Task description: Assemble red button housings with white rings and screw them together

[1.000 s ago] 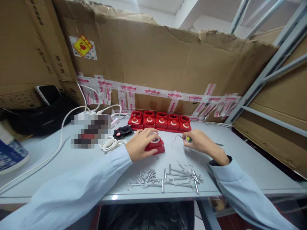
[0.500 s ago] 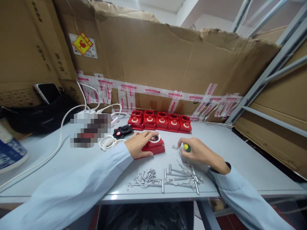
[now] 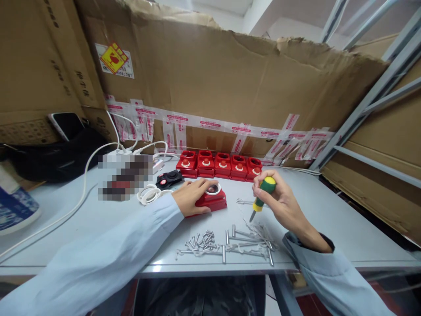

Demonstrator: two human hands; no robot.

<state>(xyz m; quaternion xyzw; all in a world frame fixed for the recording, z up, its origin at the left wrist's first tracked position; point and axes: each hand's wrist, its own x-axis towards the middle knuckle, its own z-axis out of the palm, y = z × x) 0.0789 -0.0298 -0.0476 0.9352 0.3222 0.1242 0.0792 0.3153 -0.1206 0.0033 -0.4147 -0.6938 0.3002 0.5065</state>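
Note:
My left hand (image 3: pixel 194 197) grips a red box (image 3: pixel 215 202) on the table, its fingers over the top and its thumb along the front side. A white ring (image 3: pixel 218 189) surrounds the dark round window on top of this box. Raised over the table to the right, my right hand (image 3: pixel 279 199) is closed around a screwdriver (image 3: pixel 265 188) with a green and yellow handle. Its tip slants down to the left, above a pile of metal T-shaped rods (image 3: pixel 250 239) with thin cords. Loose screws (image 3: pixel 204 240) lie left of the rods.
Several red boxes (image 3: pixel 222 164) stand in a row along the cardboard wall (image 3: pixel 210 87). White rings (image 3: pixel 149 194) and black parts (image 3: pixel 169 179) lie left of my left hand. A white cable (image 3: pixel 86 175) crosses the table's left side. A metal looped piece (image 3: pixel 243 201) lies behind the screwdriver.
My right hand has lifted from the table and turned the screwdriver so that its tip points down. My left hand stays on the red box.

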